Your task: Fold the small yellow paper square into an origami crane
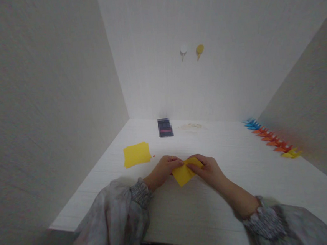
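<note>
A folded yellow paper (pixel 182 173) lies at the middle of the white table (pixel 245 191), held from both sides. My left hand (pixel 163 169) pinches its upper left edge with closed fingers. My right hand (pixel 208 169) grips its right part, thumb pressed on top of the fold. Both wrists rest low over the tabletop, in grey patterned sleeves.
A stack of flat yellow paper sheets (pixel 137 154) lies to the left. A row of folded paper figures (pixel 272 139), blue, orange and yellow, runs along the right wall. A dark small object (pixel 165 127) sits at the back. Two hooks (pixel 191 51) are on the far wall.
</note>
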The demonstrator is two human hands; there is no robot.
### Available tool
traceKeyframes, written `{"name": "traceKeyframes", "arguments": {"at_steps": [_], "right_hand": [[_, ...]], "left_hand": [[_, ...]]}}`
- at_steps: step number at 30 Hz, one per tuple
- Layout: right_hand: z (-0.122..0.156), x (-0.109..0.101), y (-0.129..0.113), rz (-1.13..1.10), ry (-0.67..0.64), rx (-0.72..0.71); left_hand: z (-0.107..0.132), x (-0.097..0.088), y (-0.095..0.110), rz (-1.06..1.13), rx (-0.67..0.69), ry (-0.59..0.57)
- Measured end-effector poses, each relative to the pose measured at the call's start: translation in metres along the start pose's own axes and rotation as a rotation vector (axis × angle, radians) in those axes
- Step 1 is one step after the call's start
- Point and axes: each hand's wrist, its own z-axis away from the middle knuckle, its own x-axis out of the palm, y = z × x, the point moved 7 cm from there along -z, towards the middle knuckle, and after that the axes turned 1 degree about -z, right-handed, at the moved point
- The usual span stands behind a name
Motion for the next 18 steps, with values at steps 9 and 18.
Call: {"name": "traceKeyframes", "arguments": {"at_steps": [9, 18], "right_hand": [[0.0014, 0.0002, -0.0003, -0.081, -0.058, -0.012], [0.0023, 0.0006, -0.0052, -0.144, -0.184, -0.137]], "left_hand": [[0.0023, 0.0037, -0.0001, 0.046, -0.004, -0.040], [0.0029, 0.0044, 0.0023, 0.099, -0.014, -0.029]]}}
